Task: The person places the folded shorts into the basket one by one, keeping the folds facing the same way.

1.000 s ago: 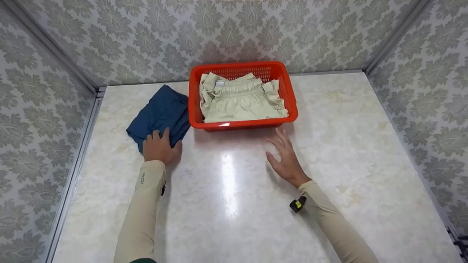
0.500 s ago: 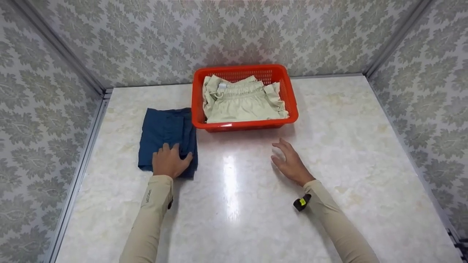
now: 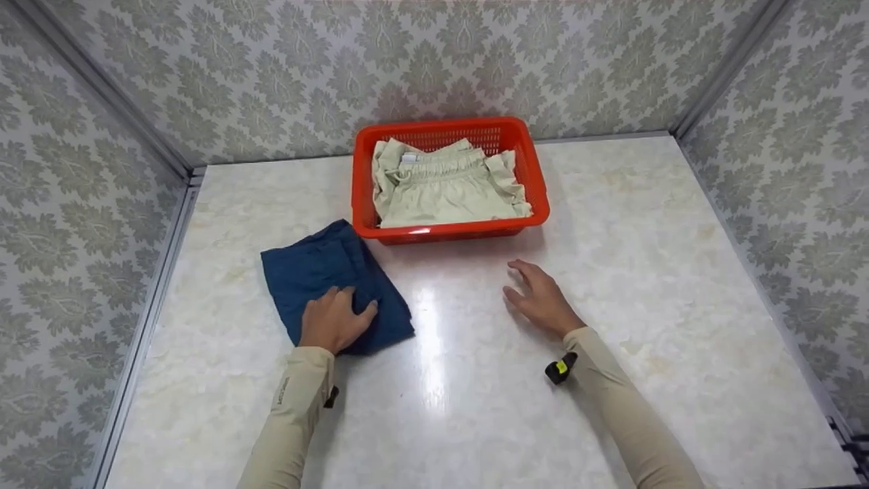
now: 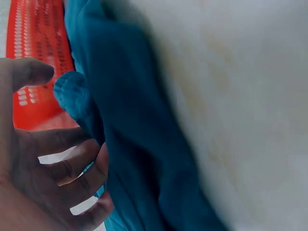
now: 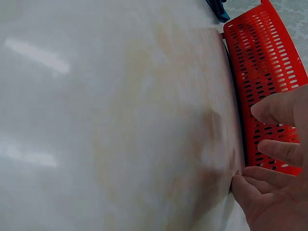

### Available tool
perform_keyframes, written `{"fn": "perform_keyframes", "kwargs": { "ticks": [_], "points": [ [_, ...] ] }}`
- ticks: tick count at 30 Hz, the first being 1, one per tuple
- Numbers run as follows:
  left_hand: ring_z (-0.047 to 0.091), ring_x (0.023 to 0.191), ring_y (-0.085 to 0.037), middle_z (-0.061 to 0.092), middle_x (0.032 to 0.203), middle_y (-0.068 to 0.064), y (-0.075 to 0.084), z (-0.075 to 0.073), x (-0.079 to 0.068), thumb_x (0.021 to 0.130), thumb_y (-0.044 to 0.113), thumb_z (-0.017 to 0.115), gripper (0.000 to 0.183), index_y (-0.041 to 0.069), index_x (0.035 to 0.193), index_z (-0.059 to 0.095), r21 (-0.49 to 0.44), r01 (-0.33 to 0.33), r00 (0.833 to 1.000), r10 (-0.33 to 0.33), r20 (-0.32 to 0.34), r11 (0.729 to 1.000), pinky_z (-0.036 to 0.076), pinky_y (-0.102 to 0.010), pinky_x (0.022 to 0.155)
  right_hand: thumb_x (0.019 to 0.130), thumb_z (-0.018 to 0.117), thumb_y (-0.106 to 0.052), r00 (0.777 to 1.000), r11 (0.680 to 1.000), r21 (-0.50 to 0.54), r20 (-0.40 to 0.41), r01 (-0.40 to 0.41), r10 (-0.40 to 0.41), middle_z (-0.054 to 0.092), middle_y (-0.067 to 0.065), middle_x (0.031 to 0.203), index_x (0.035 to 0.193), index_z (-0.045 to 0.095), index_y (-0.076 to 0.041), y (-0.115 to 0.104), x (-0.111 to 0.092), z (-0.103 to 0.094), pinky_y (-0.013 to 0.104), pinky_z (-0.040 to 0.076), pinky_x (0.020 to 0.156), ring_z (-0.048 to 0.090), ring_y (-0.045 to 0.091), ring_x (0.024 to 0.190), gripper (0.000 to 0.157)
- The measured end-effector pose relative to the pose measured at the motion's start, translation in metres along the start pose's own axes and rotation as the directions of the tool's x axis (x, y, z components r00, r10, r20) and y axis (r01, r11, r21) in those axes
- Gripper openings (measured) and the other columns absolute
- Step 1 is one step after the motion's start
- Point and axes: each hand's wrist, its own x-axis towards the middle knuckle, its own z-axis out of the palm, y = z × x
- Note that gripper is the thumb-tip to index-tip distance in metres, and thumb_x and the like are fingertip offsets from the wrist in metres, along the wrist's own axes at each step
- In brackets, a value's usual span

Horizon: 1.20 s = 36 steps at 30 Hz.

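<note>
A folded dark blue garment (image 3: 319, 265) lies on the table at front left of the red basket. My left hand (image 3: 337, 319) rests on its near part, fingers spread over the cloth. In the left wrist view, the left hand's fingertips touch the blue cloth (image 4: 139, 130), and the thumb stands apart from it. My right hand (image 3: 541, 299) is just over the table in front of the basket, fingers loosely bent, holding nothing. The right wrist view shows that hand (image 5: 279, 163) with fingers apart near the basket's slotted side.
The red plastic basket (image 3: 448, 234) stands against the back wall, with beige elastic-waist shorts (image 3: 441, 193) lying folded inside. Patterned walls (image 3: 305, 68) with metal frame edges enclose the white marbled table (image 3: 611, 272) at the back and both sides.
My left hand has drawn the blue garment toward me and to the right, turning it on the table, away from the basket's left side. The right hand has shifted back slightly from the basket.
</note>
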Motion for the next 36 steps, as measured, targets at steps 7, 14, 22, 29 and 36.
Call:
{"fn": "perform_keyframes", "kwargs": {
  "ticks": [7,14,22,29,36],
  "points": [
    [0.057,0.122,-0.047,0.056,0.137,-0.028,0.022,0.007,-0.007,0.098,0.039,0.060,0.058,-0.002,0.140,0.057,-0.128,-0.011,0.997,0.021,0.075,0.992,0.046,-0.061,0.099,0.100,0.064,-0.027,1.000,1.000,-0.006,0.014,0.009,-0.009,0.040,0.014,0.156,0.152,0.043,-0.006,0.002,0.001,-0.003,0.049,0.029,0.118,0.036,0.030,0.145,0.060],
    [0.051,0.131,-0.040,0.055,0.141,-0.025,0.039,0.013,0.003,0.100,0.025,0.058,0.052,-0.004,0.143,0.054,-0.309,-0.008,0.988,0.054,0.141,0.951,0.040,-0.055,0.109,0.101,0.063,-0.023,0.999,0.988,0.155,-0.041,0.020,-0.014,0.051,0.016,0.147,0.145,0.050,-0.002,-0.001,0.004,-0.014,0.046,0.042,0.110,0.051,0.031,0.135,0.051],
    [0.061,0.100,-0.023,0.068,0.118,-0.014,0.072,0.030,0.014,0.091,-0.003,0.051,0.055,-0.005,0.146,0.049,-0.506,-0.004,0.971,0.124,0.204,0.862,0.048,-0.038,0.088,0.101,0.061,-0.025,0.978,0.922,0.328,0.037,-0.207,0.207,0.057,0.020,0.126,0.139,0.048,0.002,-0.006,-0.007,-0.020,0.037,0.058,0.086,0.064,0.031,0.110,0.049],
    [0.061,0.093,-0.019,0.066,0.109,-0.014,0.100,0.043,0.025,0.086,-0.015,0.048,0.063,-0.009,0.149,0.040,-0.662,-0.001,0.958,0.190,0.214,0.749,0.053,-0.033,0.085,0.101,0.062,-0.030,0.896,0.760,0.479,0.180,-0.440,0.405,0.054,0.022,0.134,0.145,0.039,0.002,-0.013,-0.010,-0.025,0.038,0.057,0.089,0.068,0.028,0.108,0.059],
    [0.057,0.096,-0.018,0.059,0.116,-0.019,0.131,0.061,0.028,0.084,-0.021,0.043,0.073,-0.008,0.154,0.025,-0.787,0.037,0.957,0.205,0.206,0.615,0.053,-0.032,0.092,0.099,0.065,-0.031,0.877,0.672,0.571,0.221,-0.471,0.427,0.051,0.024,0.138,0.152,0.028,0.003,-0.023,-0.012,-0.022,0.042,0.054,0.095,0.067,0.030,0.111,0.073]
  ]
}}
